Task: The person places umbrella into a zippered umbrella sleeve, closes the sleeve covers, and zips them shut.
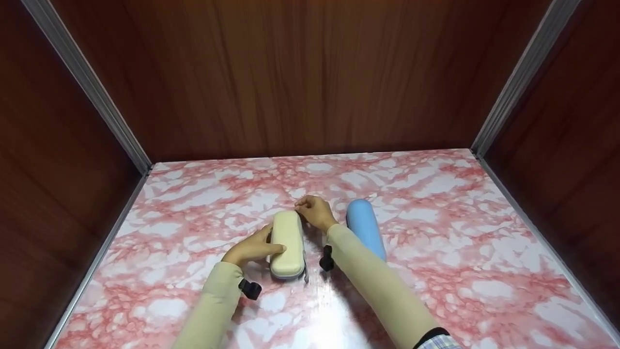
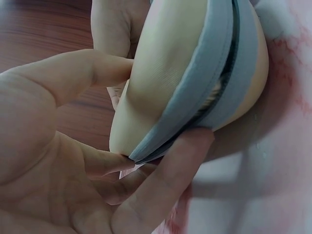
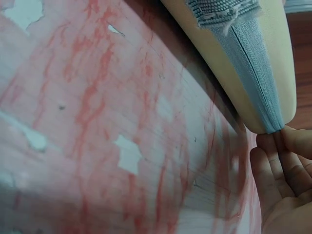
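Nearest are two long, pale sleeves (image 1: 382, 286), one on each arm, with a bit of checked cloth (image 1: 438, 341) at the end of the right one. Brown wood walls (image 1: 310, 72) stand at the back and both sides. Under the arms is a red and white table (image 1: 465, 281). Gray posts (image 1: 92, 77) run up the back corners.

On the table, right of the middle, lies a blue case (image 1: 363, 220), partly behind the right arm. A cream case (image 1: 286, 237) lies flat near the middle, between the hands.

The left hand (image 1: 250, 248) grips the cream case, thumb on top and fingers at its left side. The right hand (image 1: 317, 212) is at the far end of the case. Its thumb and fingers pinch together at the zip (image 3: 256, 75); what is between their tips is hidden.

Each wrist has a small black block (image 1: 250, 289). A gray loop (image 1: 306, 272) hangs at the near right of the cream case. By the left hand, a thin dark gap (image 2: 222, 83) shows between the gray edges.
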`<state>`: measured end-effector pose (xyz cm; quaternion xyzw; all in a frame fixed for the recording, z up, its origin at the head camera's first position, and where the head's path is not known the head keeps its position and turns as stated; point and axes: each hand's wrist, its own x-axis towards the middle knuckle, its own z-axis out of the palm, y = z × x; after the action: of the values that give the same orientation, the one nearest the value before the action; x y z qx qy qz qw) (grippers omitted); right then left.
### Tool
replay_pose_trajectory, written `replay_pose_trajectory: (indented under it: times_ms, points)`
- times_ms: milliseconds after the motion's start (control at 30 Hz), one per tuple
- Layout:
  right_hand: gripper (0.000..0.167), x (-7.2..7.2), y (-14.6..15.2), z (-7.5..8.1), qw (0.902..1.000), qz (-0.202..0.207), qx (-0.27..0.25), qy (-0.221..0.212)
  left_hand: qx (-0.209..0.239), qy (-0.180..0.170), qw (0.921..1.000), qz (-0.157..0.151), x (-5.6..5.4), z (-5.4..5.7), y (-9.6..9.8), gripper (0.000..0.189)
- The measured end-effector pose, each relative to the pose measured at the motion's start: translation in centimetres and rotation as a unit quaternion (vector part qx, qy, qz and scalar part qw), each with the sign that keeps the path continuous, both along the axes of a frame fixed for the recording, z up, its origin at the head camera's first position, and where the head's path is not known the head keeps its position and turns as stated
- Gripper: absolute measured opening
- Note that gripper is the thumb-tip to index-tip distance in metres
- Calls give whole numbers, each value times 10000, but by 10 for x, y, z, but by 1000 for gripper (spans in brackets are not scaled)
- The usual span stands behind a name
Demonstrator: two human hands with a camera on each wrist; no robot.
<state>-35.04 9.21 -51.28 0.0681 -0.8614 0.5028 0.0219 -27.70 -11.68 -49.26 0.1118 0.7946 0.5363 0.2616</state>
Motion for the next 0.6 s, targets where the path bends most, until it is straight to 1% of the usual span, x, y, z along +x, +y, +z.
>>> replay_pose_trajectory:
  times_ms: [333, 500, 600]
  points:
    - [9, 0, -2, -3, 9994, -29, -278, -209, 108, -51, 9999, -45, -1, -1, -1, 89]
    - [10, -1, -1, -6, 9983, 153, -433, -371, 79, -18, 9999, -109, 0, 0, -2, 89]
    - [10, -2, 0, -8, 9972, 274, -499, -478, 44, -68, 9999, -102, 0, 0, -2, 90]
